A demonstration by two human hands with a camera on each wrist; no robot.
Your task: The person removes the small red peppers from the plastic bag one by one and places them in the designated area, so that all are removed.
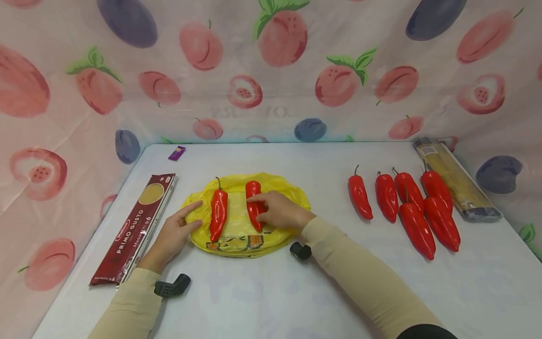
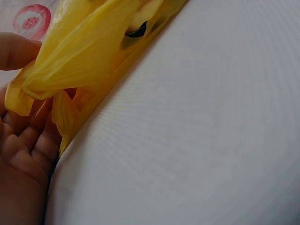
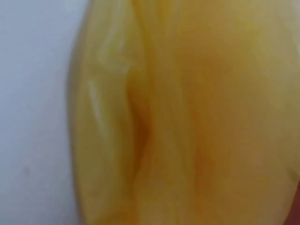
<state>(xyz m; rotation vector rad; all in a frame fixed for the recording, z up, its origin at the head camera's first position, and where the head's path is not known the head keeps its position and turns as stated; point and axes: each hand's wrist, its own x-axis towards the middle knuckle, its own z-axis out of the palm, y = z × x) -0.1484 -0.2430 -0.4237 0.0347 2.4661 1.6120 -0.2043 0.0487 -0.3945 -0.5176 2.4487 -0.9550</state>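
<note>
A yellow plastic bag lies spread on the table with its crumpled rim raised in a ring. Inside it on the left is a long red pepper with a dark stem. My right hand grips a second red pepper inside the bag, thumb and fingers about its right side. At the bag's left rim is my left hand, fingers apart and touching the plastic. In the left wrist view, bag folds lie against its fingers. The right wrist view holds only blurred yellow plastic and white table.
Several red peppers lie to the right, beside a clear pack of spaghetti. A dark red spaghetti pack lies left of the bag. Near the back left is a small purple packet. Fruit-patterned curtains surround the white table.
</note>
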